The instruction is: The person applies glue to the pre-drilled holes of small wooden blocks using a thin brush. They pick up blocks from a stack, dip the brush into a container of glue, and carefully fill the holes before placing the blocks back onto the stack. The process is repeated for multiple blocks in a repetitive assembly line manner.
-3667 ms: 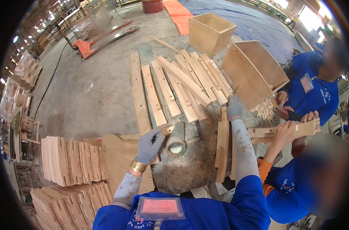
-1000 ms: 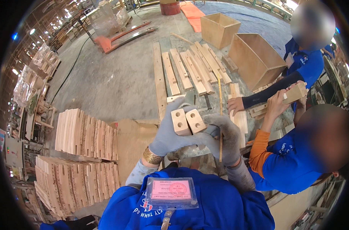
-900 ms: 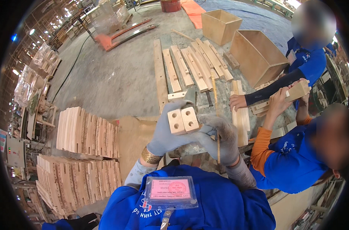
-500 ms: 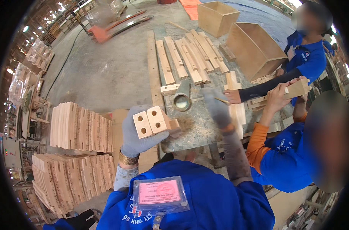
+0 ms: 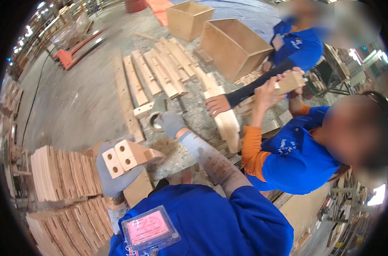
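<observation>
My gloved left hand (image 5: 110,167) is closed round two pale wooden pieces (image 5: 132,153) held side by side, their end faces toward me, with two round holes in each. The far part of the pieces tapers off to the right. My gloved right hand (image 5: 171,123) is at the mouth of a grey-green cylindrical cup (image 5: 159,105) lying tilted on the worktable, its fingers curled together at the rim. The thin stick seen in that hand earlier is hidden now. A short wooden block with holes (image 5: 142,110) lies beside the cup.
Several wooden bars (image 5: 153,74) lie in a row on the worktable (image 5: 170,160). Two plywood boxes (image 5: 238,51) stand behind. Stacked slats (image 5: 61,173) are at left. On the right, one co-worker's hand (image 5: 218,105) rests on boards; another co-worker's hands (image 5: 268,91) hold a wooden piece.
My right hand has moved left to the cup's mouth, and the stick has dropped from sight. My left hand still grips the two pieces. The whole view has shifted and turned.
</observation>
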`<state>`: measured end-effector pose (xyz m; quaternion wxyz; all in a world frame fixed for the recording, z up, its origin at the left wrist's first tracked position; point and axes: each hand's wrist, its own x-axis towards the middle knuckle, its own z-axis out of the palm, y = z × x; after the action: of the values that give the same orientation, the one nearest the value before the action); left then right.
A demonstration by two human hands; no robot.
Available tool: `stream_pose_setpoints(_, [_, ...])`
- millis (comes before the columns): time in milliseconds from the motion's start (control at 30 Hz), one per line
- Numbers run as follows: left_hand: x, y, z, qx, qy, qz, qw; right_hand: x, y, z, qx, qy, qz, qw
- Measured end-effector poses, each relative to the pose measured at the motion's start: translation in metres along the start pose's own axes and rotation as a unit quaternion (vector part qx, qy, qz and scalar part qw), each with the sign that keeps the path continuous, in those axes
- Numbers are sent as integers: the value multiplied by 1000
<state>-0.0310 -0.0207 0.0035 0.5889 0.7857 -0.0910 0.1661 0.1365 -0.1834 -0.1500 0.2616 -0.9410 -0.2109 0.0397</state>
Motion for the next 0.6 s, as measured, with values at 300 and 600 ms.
stream_pose_setpoints(300, [4,-8,0,-51,103,5,993,4,19,11,84,67,-7,994])
stream_pose_setpoints(600, [10,-15,6,18,51,15,998,-4,27,18,138,59,-64,987])
